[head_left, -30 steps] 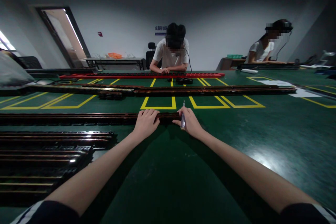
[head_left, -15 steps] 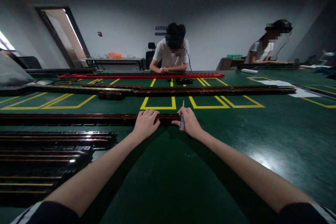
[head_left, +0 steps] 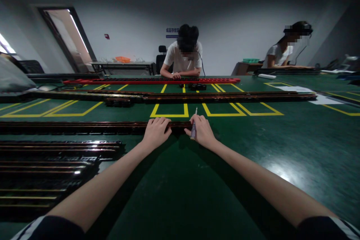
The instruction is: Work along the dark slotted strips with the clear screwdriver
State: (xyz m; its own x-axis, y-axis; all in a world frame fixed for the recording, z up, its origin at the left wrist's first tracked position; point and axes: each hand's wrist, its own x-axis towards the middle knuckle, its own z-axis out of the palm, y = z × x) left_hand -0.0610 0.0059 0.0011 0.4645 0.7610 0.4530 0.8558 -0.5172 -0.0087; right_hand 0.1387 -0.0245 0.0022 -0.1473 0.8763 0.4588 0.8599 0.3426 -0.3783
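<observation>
A long black rail with copper-coloured strips (head_left: 84,127) lies across the green table (head_left: 174,195), its right end between my hands. My left hand (head_left: 157,131) is closed over the rail, fingers on its far side and thumb on the near side. At the rail's right end is my right hand (head_left: 204,131), with a screwdriver (head_left: 193,130) held in it. The screwdriver has a translucent handle, and its metal tip points away from me. The right fingers also touch the rail's end; their exact hold on it is partly hidden.
More black rails (head_left: 50,168) are stacked at the left. Beyond my hands lie another long rail assembly (head_left: 230,97), a red slotted rail (head_left: 112,81) and yellow tape outlines (head_left: 168,115). One person (head_left: 184,56) leans on the far edge; another person (head_left: 281,54) sits at the right.
The screwdriver's handle end has tilted slightly to the left in my right hand. My left hand and the rail stay where they were.
</observation>
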